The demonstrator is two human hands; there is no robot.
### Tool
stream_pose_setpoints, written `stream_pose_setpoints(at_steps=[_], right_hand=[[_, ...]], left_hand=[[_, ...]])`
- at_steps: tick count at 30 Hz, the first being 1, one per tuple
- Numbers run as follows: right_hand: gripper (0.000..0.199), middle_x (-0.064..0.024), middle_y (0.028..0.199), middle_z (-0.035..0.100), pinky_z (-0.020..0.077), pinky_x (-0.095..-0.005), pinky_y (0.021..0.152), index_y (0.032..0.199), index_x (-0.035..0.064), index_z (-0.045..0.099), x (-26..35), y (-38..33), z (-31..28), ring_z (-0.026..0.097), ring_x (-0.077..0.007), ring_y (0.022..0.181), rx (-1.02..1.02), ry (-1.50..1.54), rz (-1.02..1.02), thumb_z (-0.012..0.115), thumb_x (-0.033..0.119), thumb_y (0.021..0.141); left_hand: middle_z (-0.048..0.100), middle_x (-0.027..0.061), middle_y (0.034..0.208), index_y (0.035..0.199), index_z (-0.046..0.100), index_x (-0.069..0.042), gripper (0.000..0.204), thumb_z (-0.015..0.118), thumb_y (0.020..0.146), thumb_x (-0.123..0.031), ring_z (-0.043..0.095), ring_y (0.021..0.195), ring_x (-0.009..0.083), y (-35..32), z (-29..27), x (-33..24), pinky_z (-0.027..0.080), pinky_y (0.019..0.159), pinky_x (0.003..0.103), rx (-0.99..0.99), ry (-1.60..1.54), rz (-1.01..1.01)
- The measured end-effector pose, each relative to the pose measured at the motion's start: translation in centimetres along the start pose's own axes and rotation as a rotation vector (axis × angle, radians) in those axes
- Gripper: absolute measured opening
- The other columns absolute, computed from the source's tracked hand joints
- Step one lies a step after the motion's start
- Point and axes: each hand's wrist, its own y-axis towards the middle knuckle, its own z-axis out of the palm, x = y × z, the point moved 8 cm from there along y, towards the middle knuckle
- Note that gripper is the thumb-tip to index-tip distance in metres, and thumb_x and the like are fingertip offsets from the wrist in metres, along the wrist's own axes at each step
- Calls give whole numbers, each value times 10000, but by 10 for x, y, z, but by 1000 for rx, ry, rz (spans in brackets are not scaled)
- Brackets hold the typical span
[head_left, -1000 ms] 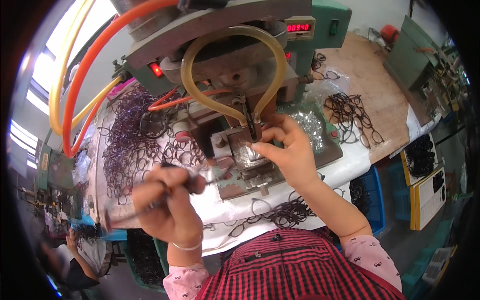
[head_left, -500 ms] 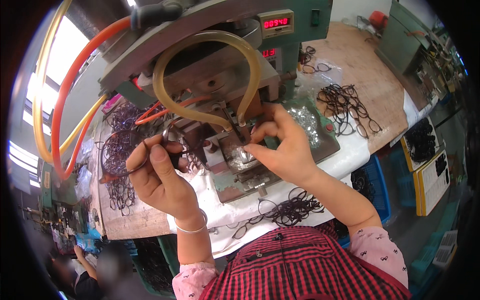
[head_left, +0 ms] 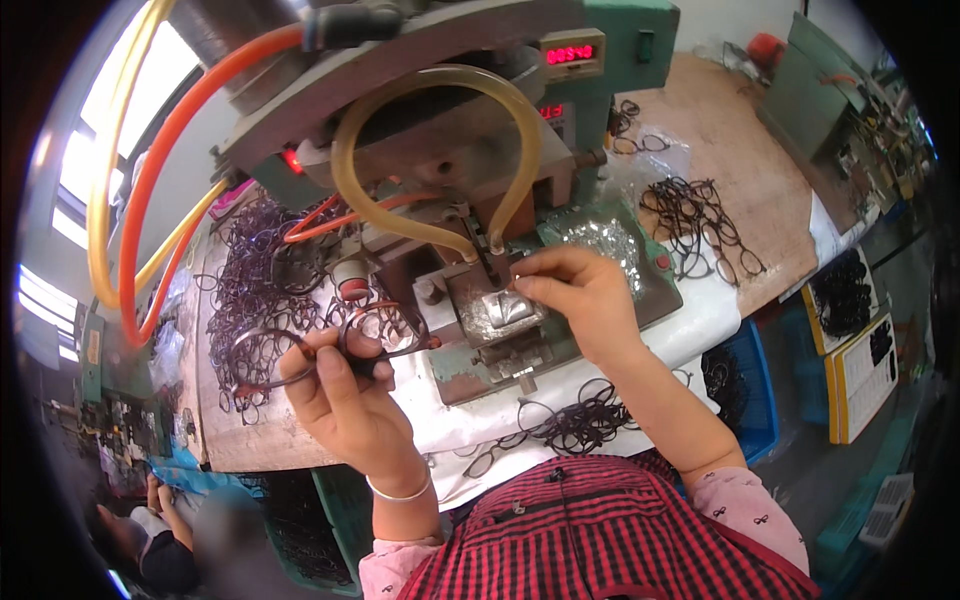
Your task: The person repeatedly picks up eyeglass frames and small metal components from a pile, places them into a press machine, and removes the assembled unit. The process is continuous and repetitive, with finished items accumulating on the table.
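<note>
The left hand (head_left: 340, 395) is closed around a dark glasses frame (head_left: 330, 345), fingers curled over its middle so that one rim sticks out to the left and the other to the right. It holds the frame above the front edge of the white-covered workbench (head_left: 700, 320), just left of the machine.

The right hand (head_left: 580, 295) reaches in to the metal block (head_left: 500, 315) at the foot of the green press machine (head_left: 480, 120). Thumb and forefinger are pinched together right at the block's upper edge, beneath the tip of the looped yellowish hose (head_left: 440, 150); they seem to grip something small there, but the piece itself is too tiny to make out.

Behind the left hand a heap of dark frames (head_left: 260, 270) covers the bench (purple-tinted, tangled together). A smaller scatter of frames (head_left: 700, 225) lies on the wooden board to the right of the machine, and a few more hang over the near bench edge (head_left: 570, 425), just above the person's red checked shirt. An orange hose (head_left: 140, 200) arcs down the left side of the machine. A blue crate (head_left: 745, 390) stands below the bench on the right.
</note>
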Motion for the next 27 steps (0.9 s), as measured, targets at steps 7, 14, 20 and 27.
stream_pose_setpoints(at_steps=[7,14,20,27], right_hand=[[392,-65,867,671,476,-283,850,1135,-23,575,15,-3,15,642,-145,894,24,-181,-219,714,18,771],[531,-56,882,662,464,-255,845,1267,-11,463,19,-10,21,622,-117,894,-34,-61,-268,688,-21,785],[560,-72,924,658,463,-251,868,1308,-20,440,14,-13,22,613,-117,924,-70,11,-194,679,-31,802],[528,-94,1087,684,460,-323,972,1310,18,514,43,-35,8,614,-175,1079,186,-202,-257,671,0,807]], left_hand=[[639,99,981,1109,536,-4,129,538,995,-64,611,762,112,22,32,-14,456,573,186,-29,315,254],[644,70,885,1089,583,-13,133,558,992,-100,571,703,87,27,38,-18,419,550,178,-16,319,269],[652,111,961,1106,559,23,154,569,989,-76,619,780,104,25,36,-18,494,619,189,97,298,276],[644,142,764,1070,532,11,142,491,1008,-111,560,554,130,-4,51,-13,439,487,226,449,1,-191]])
